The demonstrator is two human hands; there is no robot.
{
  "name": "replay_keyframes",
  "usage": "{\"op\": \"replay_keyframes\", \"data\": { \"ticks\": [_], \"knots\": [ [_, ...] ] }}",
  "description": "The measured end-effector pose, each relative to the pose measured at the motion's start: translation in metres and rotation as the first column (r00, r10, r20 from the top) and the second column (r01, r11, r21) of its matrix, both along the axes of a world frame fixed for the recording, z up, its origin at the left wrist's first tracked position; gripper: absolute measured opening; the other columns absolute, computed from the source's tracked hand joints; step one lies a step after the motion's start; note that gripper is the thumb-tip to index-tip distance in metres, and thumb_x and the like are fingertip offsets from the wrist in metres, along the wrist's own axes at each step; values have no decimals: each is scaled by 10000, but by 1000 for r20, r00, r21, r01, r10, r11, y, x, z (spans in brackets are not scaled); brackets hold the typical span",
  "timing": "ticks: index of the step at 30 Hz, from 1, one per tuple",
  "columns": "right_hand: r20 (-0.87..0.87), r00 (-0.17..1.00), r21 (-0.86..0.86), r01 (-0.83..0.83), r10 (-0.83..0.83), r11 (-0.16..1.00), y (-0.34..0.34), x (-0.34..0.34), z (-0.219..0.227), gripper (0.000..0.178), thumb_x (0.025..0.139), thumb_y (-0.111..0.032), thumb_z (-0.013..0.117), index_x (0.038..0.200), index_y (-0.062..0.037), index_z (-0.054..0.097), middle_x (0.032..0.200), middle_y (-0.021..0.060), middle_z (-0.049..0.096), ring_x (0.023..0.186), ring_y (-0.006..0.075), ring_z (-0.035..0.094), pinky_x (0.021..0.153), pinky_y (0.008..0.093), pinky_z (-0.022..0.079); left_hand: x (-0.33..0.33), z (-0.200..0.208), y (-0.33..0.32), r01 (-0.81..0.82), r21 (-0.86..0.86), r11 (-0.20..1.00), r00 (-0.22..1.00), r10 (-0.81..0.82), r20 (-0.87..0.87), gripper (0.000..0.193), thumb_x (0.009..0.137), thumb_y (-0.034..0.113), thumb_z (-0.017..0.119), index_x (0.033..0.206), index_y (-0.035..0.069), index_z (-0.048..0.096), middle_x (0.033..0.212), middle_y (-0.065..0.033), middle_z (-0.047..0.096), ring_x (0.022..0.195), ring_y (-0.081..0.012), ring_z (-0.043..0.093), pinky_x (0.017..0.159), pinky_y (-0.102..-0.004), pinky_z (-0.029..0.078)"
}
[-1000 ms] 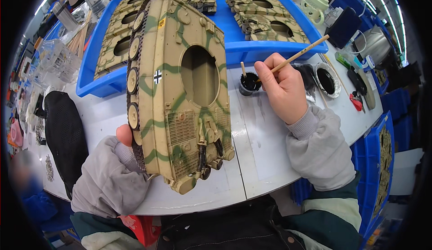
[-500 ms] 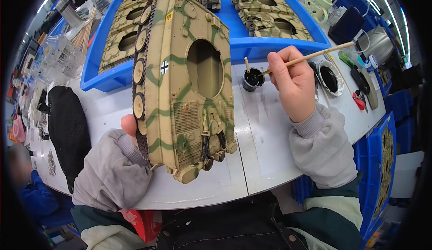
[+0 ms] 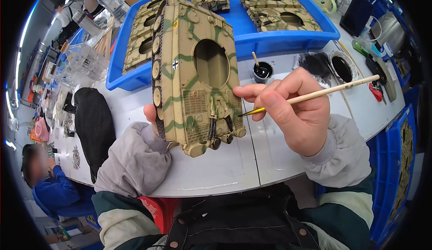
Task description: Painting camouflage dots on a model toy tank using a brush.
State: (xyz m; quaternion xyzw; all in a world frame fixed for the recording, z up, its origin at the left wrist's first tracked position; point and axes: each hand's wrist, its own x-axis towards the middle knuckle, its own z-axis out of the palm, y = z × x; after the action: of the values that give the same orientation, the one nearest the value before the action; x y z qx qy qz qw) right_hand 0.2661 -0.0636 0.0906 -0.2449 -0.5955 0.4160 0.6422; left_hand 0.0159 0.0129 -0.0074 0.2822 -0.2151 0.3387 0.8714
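My left hand (image 3: 150,115) holds up a model tank hull (image 3: 182,92) in tan and green camouflage, with road wheels and track along its left side. A round opening shows in its deck. Only the thumb is visible; the other fingers are hidden behind the hull. My right hand (image 3: 294,108) pinches a thin paintbrush (image 3: 333,90) with a wooden handle. Its dark tip is at the hull's rear right edge, by the exhaust parts, and one fingertip rests against the hull's side. Beyond the hand stands a small cup of black paint (image 3: 263,71) with a stick in it.
A blue tray (image 3: 283,37) at the back holds several similar tank hulls (image 3: 285,18). Right of it are a dish of black paint (image 3: 342,67) and tools. A black mesh sleeve-like item (image 3: 92,128) lies at left, near clear containers. Another person (image 3: 58,182) sits far left.
My right hand has brought the brush from the black paint cup to the hull's rear edge. The whole view has shifted slightly; my left hand keeps hold of the hull.
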Motion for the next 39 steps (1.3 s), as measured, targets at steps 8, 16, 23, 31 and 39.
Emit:
{"op": "replay_keyframes", "data": {
  "ticks": [8, 16, 23, 31, 39],
  "knots": [
    [23, 1000, 67, 7, -8, 998, -1, -2, -3, 143, 879, -63, 629, 784, -14, 533, 680, 20, 557, 656, 87, 594, 850, 392, 546, -20, -4, 1, -47, 1, 999, 993, 47, -111, 865, 850, 527, 594, 1414, -29, 246, 1385, -326, 324, 1211, -436, 454, 889, -642, 444],
    [241, 970, 114, -65, 36, 991, -1, 8, 3, 82, 898, 2, 566, 887, 1, 485, 745, 109, 641, 769, 156, 659, 932, 494, 485, -48, -16, 10, -74, 3, 997, 981, 74, -178, 853, 846, 524, 601, 1403, -33, 273, 1371, -331, 343, 1203, -442, 458, 890, -647, 435],
    [289, 957, 129, -80, 39, 988, 0, 9, 1, 70, 895, 7, 560, 862, -8, 499, 726, 77, 605, 760, 151, 652, 927, 490, 494, -81, -27, 16, -80, -17, 997, 978, 75, -194, 842, 844, 521, 607, 1393, -36, 297, 1360, -335, 360, 1197, -448, 461, 892, -652, 428],
    [216, 976, 120, -30, 3, 992, -2, 5, -1, 90, 877, 18, 575, 818, -11, 514, 723, 60, 588, 719, 132, 636, 923, 493, 498, -85, -27, 15, -116, -33, 993, 966, 105, -236, 838, 835, 532, 613, 1382, -33, 323, 1344, -326, 388, 1184, -433, 476, 907, -632, 427],
    [289, 957, 195, -28, -30, 980, -2, 7, 3, 92, 873, 12, 585, 813, -12, 519, 705, 50, 585, 677, 118, 627, 904, 489, 511, -67, -2, 0, -276, -26, 961, 907, 251, -339, 842, 821, 555, 617, 1371, -24, 349, 1327, -306, 424, 1167, -396, 500, 936, -585, 434]
  ]
}}
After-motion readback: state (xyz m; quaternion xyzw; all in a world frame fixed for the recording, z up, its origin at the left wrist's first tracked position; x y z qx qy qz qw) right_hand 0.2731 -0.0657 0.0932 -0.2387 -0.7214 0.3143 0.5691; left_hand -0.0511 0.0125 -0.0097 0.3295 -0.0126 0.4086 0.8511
